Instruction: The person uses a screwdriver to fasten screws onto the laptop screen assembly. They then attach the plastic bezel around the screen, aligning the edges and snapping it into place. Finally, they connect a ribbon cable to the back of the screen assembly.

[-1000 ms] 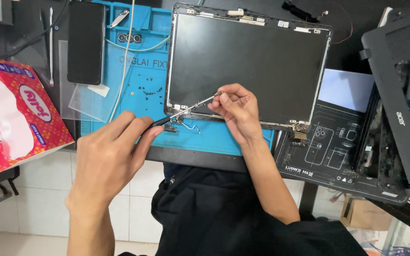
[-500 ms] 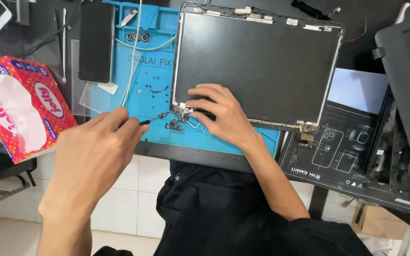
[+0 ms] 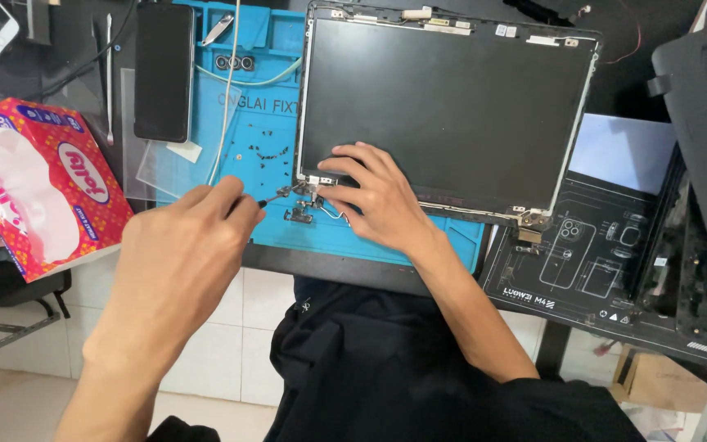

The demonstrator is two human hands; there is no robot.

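Head view: since the earlier frames, the right hand point(image 3: 374, 200) has been lowered flat onto the dark laptop screen panel's point(image 3: 452, 106) corner; the left hand point(image 3: 186, 245) stays clamped on a slim screwdriver point(image 3: 267, 200), tip at the metal hinge bracket point(image 3: 304, 196) beside it.

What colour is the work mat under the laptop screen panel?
Bright blue mat, seen in the head view, beneath the screen panel.

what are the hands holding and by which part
Left hand grips a thin tool by its handle end. Right hand presses the laptop screen panel's lower left corner, gripping nothing.
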